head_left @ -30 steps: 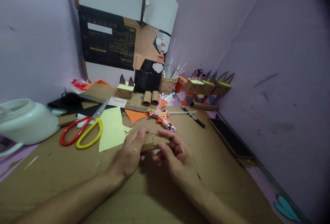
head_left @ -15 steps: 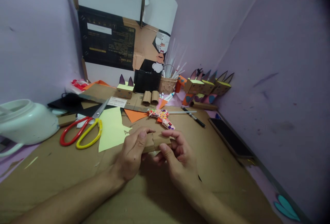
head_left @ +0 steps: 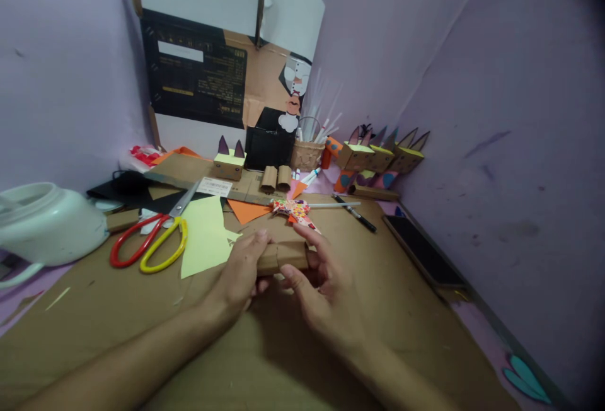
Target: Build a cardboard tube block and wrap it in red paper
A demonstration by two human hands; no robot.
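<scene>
A small folded cardboard tube (head_left: 290, 254) with a seam across it is held between my hands above the cardboard-covered tabletop. My left hand (head_left: 241, 272) is closed on its left end, thumb along the top. At the right end, my right hand (head_left: 326, 291) holds it loosely: the thumb touches the near edge, the index finger is lifted off, and other fingers are partly hidden behind it. Just beyond lies a flower-patterned glue gun (head_left: 289, 208) with a glue stick (head_left: 331, 205) in its back. Yellow paper (head_left: 203, 244) lies left of my left hand.
Scissors (head_left: 163, 244) with red and yellow handles and a white pot (head_left: 51, 222) are at left. A pen (head_left: 359, 217) and a phone (head_left: 420, 250) lie at right. Behind stand cardboard animal heads (head_left: 229, 166), two short cardboard tubes (head_left: 269, 179) and a basket (head_left: 307, 156) of glue sticks.
My right index finger has lifted off the cardboard tube and my right thumb has slid left along it. The tube has shifted slightly left. The things on the table stay put.
</scene>
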